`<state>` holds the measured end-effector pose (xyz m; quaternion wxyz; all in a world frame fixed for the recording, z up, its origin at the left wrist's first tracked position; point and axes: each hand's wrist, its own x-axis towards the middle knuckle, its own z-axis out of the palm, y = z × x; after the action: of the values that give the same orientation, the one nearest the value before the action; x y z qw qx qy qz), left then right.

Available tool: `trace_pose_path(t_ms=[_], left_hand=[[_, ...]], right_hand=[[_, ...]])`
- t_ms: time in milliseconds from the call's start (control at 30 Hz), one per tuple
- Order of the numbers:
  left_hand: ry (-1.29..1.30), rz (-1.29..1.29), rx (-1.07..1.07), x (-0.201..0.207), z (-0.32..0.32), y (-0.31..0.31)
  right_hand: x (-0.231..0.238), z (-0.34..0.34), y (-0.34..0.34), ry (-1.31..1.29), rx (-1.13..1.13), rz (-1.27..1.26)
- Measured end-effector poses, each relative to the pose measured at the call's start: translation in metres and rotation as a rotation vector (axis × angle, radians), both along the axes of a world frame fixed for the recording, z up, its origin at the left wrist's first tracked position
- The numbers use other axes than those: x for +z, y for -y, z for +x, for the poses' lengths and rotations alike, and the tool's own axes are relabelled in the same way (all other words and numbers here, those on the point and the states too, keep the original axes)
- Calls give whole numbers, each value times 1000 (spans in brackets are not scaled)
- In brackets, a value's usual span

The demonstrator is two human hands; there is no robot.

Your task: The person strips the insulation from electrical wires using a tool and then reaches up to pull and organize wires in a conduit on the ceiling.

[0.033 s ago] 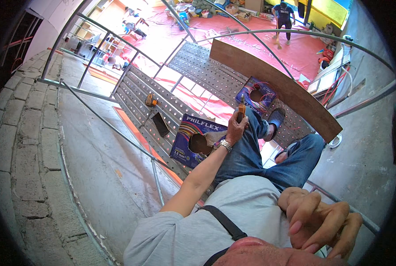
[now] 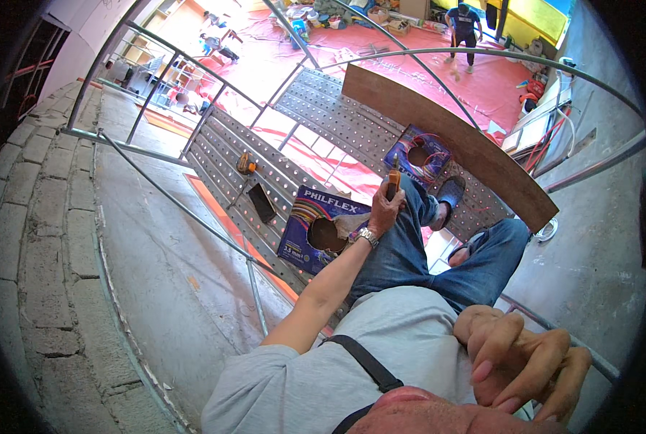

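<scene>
In my left hand [image 2: 386,210], resting by my left knee, is a small tool with an orange and black handle [image 2: 394,186] and a thin tip; its exact kind is unclear. Beside that wrist stands a blue and purple cardboard box [image 2: 297,235] with a torn round hole. A second such box [image 2: 397,158], with reddish wire [image 2: 433,137] at its opening, sits beyond my knee. My right hand [image 2: 529,362] is raised close to the camera, its fingers bent but apart. Nothing shows in it, though its palm is hidden.
I sit on perforated metal scaffold planks [image 2: 218,155] with metal railings [image 2: 174,210]. A dark phone-like slab [image 2: 262,203] and a yellow-orange tool [image 2: 245,165] lie left of the nearer box. A curved brown board [image 2: 438,130] edges the far side. Below, a person [image 2: 464,32] stands on red floor covering.
</scene>
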<state>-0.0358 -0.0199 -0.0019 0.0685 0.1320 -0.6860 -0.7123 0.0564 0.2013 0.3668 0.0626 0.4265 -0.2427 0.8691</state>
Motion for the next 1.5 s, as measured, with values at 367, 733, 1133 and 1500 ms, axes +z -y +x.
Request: trace_pose_path(t_ms=[367, 733, 1133, 1500], left_hand=[[20, 14, -14, -6, 0, 3], [-16, 3, -6, -2, 0, 1], [11, 15, -2, -5, 0, 2], [5, -6, 0, -6, 0, 3]], right_hand=[[0, 1, -15, 61, 116, 138], [4, 5, -22, 105, 124, 173], [0, -3, -21, 17, 72, 149], [-5, 2, -10, -13, -71, 56]])
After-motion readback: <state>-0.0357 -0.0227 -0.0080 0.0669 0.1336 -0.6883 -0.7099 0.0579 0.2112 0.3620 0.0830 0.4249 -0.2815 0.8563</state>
